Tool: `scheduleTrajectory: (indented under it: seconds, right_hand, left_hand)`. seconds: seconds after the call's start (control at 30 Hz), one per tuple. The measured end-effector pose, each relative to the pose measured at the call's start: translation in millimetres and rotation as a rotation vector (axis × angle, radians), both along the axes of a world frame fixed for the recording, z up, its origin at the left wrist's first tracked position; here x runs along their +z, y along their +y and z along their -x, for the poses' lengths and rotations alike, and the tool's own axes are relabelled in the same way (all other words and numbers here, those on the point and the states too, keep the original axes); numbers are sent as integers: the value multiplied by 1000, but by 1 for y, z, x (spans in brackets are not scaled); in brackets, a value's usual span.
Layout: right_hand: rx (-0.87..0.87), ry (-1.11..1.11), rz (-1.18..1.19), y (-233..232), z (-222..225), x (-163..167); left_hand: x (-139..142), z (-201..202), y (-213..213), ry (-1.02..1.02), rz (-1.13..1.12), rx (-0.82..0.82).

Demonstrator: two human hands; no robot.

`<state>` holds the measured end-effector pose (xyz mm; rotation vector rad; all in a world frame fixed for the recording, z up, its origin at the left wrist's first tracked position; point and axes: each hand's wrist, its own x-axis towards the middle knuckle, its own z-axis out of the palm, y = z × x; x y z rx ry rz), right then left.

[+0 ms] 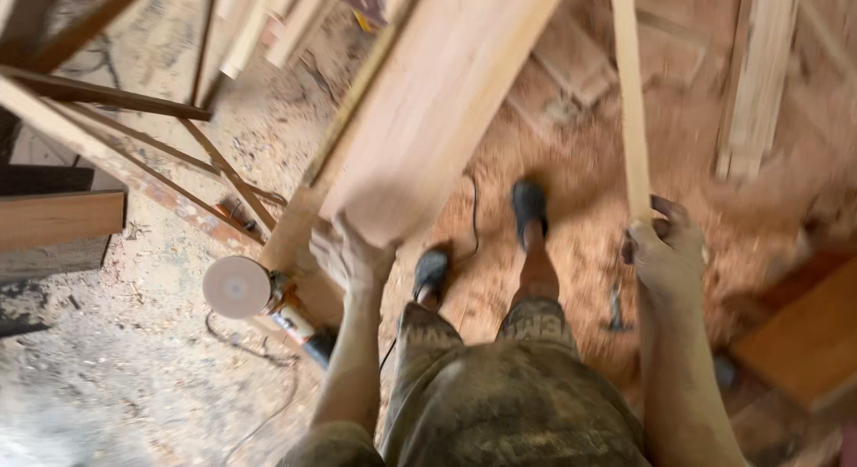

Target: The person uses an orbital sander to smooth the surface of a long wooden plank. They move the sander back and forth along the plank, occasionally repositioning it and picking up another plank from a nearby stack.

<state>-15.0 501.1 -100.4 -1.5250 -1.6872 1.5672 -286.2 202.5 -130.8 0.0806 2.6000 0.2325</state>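
My left hand (350,257) grips the near end of a wide reddish wooden plank (437,101) that slants up and away to the upper right. My right hand (665,253) is closed around a thin pale wooden strip (632,101) that stands nearly upright and runs to the top of the view. Both arms reach forward over my legs and dark shoes (528,206). The picture is blurred by motion.
An angle grinder with a round sanding disc (237,287) lies on the sawdust-covered floor at the left, its cable trailing. Wooden slats and frames (134,101) lean at the upper left. Boards (759,74) lie at the upper right, and a brown block (803,337) at the right.
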Motion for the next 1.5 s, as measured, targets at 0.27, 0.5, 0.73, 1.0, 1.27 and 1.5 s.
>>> scheduleTrajectory:
  seconds: [0.27, 0.5, 0.73, 1.0, 1.27, 1.5]
  right_hand:
    - [5, -432, -8, -184, -56, 39]
    - [-60, -571, 273, -268, -83, 36]
    - [92, -455, 248, -395, -85, -2]
    - [-134, -284, 412, -529, -106, -53]
    - [-217, -144, 463, -615, -105, -62]
    - [-281, -130, 502, -640, -96, -65]
  left_hand:
    - [-45, 46, 4, -29, -96, -951]
    - [-66, 47, -6, 204, -182, -1026]
    - [-72, 39, -8, 94, 133, -845]
    - [-86, -4, -34, 291, -5, -714]
    - [-88, -28, -38, 312, 31, -695]
    - [-115, -19, -37, 489, -49, -1026]
